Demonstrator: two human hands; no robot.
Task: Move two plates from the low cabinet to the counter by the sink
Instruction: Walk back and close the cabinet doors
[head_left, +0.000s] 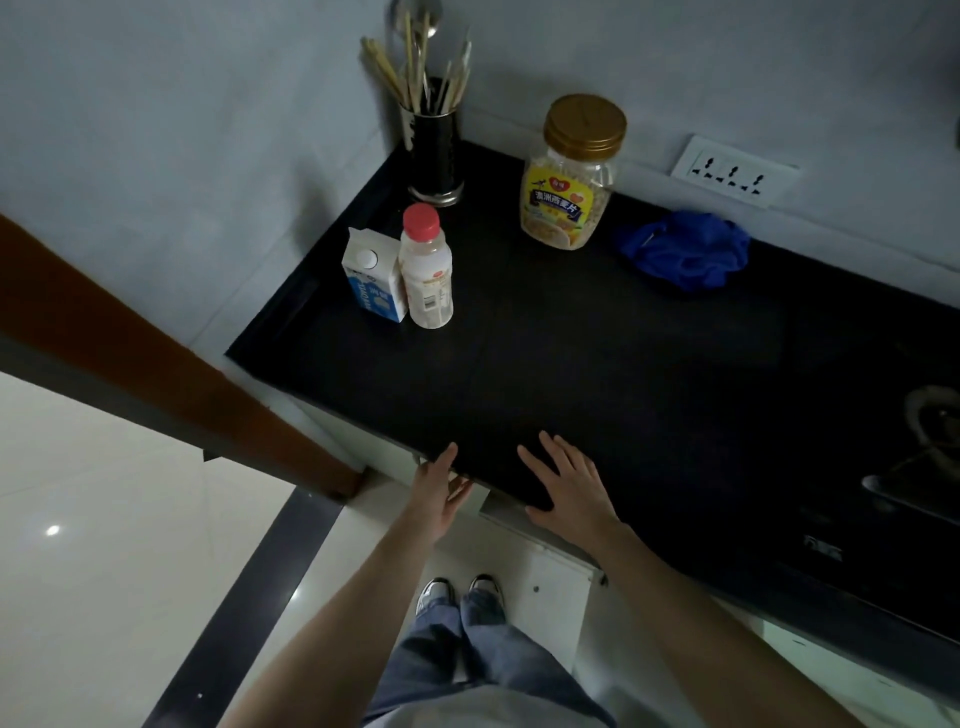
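Counter (571, 364) edge: both hands open, empty — L (441, 493), R (571, 483).

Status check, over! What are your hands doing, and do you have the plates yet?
Left hand open at the counter edge, right hand flat on top, both empty. No plates in view. Bottle, carton, jar stand further back.

The black counter (597, 364) lies flat above what seems a white low cabinet (558, 587), door ajar.

Black counter (597, 364), blue cloth (685, 249), gold-lidded jar (574, 171), seemingly red-capped bottle (426, 265).
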